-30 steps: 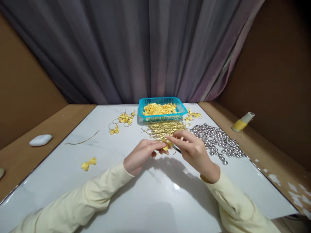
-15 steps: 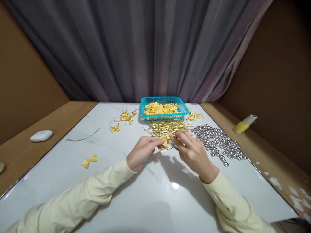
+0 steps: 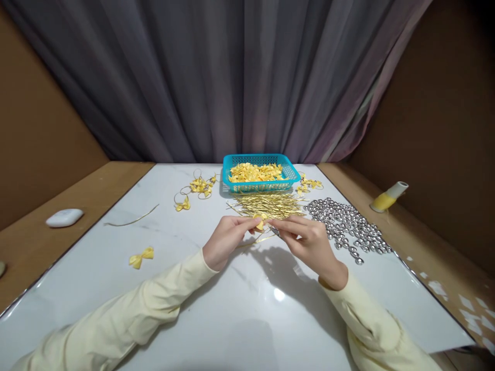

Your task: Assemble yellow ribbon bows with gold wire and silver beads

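My left hand [image 3: 226, 240] and my right hand [image 3: 309, 242] meet above the middle of the white table [image 3: 240, 309], both pinched on a small yellow bow [image 3: 260, 223] with a thin gold wire [image 3: 258, 239] trailing from it. Just beyond my fingers lies a pile of gold wires [image 3: 268, 205]. Behind that stands a blue basket [image 3: 260, 173] full of yellow bows.
Silver bells [image 3: 348, 226] are heaped to the right. Finished bows on loops [image 3: 199, 186] lie at the back left, and a loose yellow bow [image 3: 141, 256] and a single wire [image 3: 131, 221] to the left. On the wooden surround are a white case [image 3: 64, 217] and a yellow spool [image 3: 388, 197].
My hands have drawn closer together and slightly farther from me, fingers now pinching the bow from both sides. Nothing else on the table has moved.
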`<state>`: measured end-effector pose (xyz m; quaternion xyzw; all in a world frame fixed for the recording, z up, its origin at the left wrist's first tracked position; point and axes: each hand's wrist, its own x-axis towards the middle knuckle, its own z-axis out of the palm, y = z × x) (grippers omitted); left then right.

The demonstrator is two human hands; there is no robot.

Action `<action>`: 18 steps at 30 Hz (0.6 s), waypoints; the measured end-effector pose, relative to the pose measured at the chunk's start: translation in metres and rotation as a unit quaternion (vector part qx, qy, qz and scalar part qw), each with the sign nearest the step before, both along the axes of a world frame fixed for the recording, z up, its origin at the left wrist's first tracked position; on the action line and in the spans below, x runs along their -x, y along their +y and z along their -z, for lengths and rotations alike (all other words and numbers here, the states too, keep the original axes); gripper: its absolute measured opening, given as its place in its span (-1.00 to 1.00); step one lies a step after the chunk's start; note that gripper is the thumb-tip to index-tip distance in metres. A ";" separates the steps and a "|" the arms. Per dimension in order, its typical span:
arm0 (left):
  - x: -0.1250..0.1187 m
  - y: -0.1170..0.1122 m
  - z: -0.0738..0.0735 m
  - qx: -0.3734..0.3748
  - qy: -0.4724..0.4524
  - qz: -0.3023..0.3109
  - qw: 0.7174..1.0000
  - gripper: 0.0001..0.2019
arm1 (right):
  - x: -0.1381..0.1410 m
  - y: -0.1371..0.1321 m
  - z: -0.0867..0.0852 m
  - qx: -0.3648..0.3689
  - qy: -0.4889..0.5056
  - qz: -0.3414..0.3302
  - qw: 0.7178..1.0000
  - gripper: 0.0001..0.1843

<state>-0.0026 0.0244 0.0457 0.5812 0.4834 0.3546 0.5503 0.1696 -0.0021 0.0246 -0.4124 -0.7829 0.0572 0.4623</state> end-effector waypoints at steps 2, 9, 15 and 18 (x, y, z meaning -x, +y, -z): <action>0.000 0.000 0.000 -0.004 -0.003 0.004 1.000 -0.73 | 0.001 -0.003 -0.004 0.057 0.061 0.001 0.996 -0.70; 0.000 -0.001 0.001 -0.003 0.007 0.007 1.000 -0.69 | 0.003 -0.007 -0.012 0.244 0.173 -0.038 0.953 -0.73; 0.001 0.001 0.005 0.019 0.003 0.019 1.000 -0.68 | 0.009 -0.001 -0.006 0.277 0.280 -0.013 0.919 -0.76; 0.000 0.001 0.006 0.020 0.002 0.025 0.999 -0.69 | 0.011 0.003 -0.002 0.276 0.314 -0.015 0.908 -0.79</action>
